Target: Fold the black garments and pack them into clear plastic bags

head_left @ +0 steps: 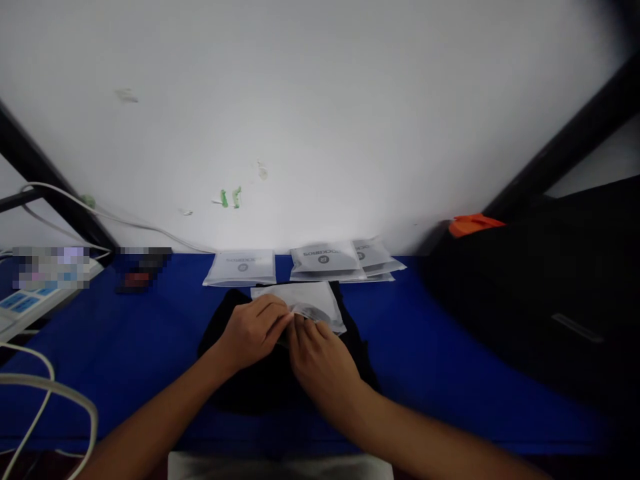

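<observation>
Bag [320, 298] lies on black cloth [240, 383], at 12 o'clock from the hands. Left hand [254, 330] pinches its near edge; right hand [327, 367] curls its fingers at the same edge, fingertips hidden, grip cannot be told. Technique, my judgement: pinch lightly, part layers evenly, avoid creasing.

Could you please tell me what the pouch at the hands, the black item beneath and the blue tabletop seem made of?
Pouch: probably thin frosted plastic, as it looks milky and translucent.
Black item: likely soft, matt fabric, given its slack outline, though too dark to show a weave.
Tabletop: evenly blue and smooth-looking; paint, laminate or a plastic cover would all fit.
</observation>
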`<move>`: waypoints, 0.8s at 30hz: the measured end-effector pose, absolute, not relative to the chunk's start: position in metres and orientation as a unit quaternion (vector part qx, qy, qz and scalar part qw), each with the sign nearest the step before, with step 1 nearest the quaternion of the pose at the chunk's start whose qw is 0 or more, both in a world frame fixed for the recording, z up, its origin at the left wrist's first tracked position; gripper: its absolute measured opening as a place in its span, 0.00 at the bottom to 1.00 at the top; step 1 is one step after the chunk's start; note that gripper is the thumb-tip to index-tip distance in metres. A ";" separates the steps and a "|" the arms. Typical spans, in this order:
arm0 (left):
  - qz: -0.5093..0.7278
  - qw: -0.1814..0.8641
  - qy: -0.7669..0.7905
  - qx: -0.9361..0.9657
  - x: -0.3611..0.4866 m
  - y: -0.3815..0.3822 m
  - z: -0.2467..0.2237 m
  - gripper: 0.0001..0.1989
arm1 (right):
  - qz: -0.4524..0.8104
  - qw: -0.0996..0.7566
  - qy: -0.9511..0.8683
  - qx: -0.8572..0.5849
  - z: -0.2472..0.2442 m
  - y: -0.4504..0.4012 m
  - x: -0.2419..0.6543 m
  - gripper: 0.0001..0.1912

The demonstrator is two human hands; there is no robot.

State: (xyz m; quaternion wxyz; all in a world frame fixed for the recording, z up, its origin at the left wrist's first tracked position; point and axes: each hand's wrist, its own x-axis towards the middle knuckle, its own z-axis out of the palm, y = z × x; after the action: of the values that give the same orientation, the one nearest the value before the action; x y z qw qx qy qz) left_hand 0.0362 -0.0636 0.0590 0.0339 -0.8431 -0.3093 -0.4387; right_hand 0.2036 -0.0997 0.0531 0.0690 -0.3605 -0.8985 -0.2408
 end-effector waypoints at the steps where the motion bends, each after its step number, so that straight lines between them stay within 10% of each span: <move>1: -0.435 0.039 -0.309 -0.845 0.036 -0.064 0.059 0.03 | -0.232 0.054 -0.901 -0.364 0.055 -0.099 0.205 0.20; 24: -0.231 -0.196 -0.355 -0.884 0.033 -0.063 0.059 0.20 | -0.044 -0.047 -0.947 -0.315 0.081 -0.078 0.234 0.14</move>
State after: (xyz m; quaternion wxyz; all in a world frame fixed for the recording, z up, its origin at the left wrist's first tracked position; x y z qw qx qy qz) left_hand 0.0328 -0.0634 0.0589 -0.1965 -0.8844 -0.3549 -0.2310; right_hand 0.2343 -0.0780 0.0808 -0.0468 -0.3149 -0.9470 -0.0437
